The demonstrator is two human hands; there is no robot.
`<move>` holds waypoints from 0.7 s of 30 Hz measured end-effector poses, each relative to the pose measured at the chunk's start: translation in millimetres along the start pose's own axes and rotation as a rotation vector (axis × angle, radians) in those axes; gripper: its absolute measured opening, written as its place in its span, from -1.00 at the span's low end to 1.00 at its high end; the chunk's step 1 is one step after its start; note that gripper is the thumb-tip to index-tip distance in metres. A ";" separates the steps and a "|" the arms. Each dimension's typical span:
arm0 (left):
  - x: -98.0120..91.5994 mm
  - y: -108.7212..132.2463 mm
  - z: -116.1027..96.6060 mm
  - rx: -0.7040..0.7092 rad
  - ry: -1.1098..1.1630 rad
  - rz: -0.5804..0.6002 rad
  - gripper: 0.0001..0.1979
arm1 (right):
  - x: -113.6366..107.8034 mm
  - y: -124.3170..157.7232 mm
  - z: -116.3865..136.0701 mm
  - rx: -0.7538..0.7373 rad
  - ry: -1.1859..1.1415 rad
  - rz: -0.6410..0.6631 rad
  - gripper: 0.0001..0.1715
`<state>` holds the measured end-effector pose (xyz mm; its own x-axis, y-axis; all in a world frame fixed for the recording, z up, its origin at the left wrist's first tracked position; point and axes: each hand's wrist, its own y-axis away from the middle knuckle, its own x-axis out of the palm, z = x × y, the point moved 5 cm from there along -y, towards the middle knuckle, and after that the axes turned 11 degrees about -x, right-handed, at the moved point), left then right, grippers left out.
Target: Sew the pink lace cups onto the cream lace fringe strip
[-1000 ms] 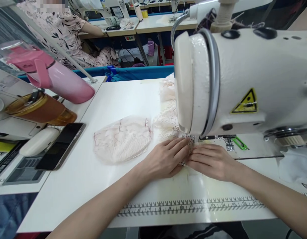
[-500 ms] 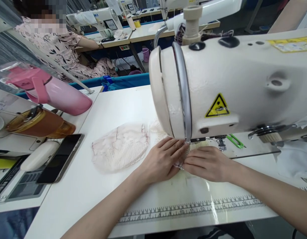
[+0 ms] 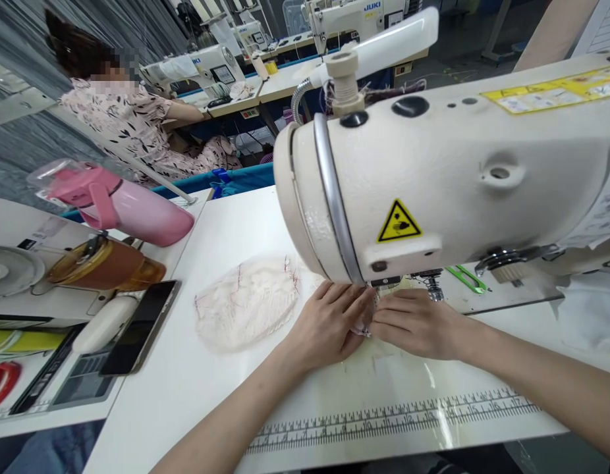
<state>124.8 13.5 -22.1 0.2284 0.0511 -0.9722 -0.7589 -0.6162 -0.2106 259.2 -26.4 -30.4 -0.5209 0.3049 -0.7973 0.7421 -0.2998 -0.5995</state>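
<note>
My left hand (image 3: 329, 322) rests just in front of the sewing machine (image 3: 423, 184) head, its fingers together and pressing a small piece of sheer fabric (image 3: 363, 325). From the other side, my right hand (image 3: 414, 324) pinches the same fabric, fingertips almost touching the left ones. Most of that piece is hidden under the hands and the machine head, and the needle cannot be seen. Left of my hands lies a sheer pale cup-shaped fabric piece (image 3: 246, 304) with reddish stitch lines, flat on the white table (image 3: 186, 415).
A phone (image 3: 139, 329), a white oval case (image 3: 103, 324), a brown drink cup (image 3: 105, 263) and a pink bottle (image 3: 132, 207) stand or lie at the left. Green thread snips (image 3: 466, 279) lie behind my right hand. A ruler strip (image 3: 384, 416) runs along the front edge. A co-worker (image 3: 117, 125) sits beyond.
The camera view has shifted, so the machine appears further left and the left-side items further right. Both hands stay on the fabric at the machine head, with little visible movement.
</note>
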 end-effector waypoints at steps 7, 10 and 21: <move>2.0 -0.8 -2.8 -0.021 -0.027 -0.008 -0.52 | 0.0 3.9 -4.4 0.041 -0.015 0.049 -0.75; 1.6 -0.7 -3.4 -0.032 -0.029 -0.011 -0.50 | 1.4 6.6 -6.7 0.053 0.001 0.066 -0.72; 1.1 0.1 -4.6 -0.030 -0.043 -0.023 -0.51 | -19.6 1.8 -14.5 0.104 0.195 0.057 -0.69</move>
<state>127.8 9.9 -22.7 0.2191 0.0990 -0.9707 -0.7349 -0.6377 -0.2309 276.9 -19.8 -14.8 -0.3807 0.4503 -0.8076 0.7156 -0.4097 -0.5658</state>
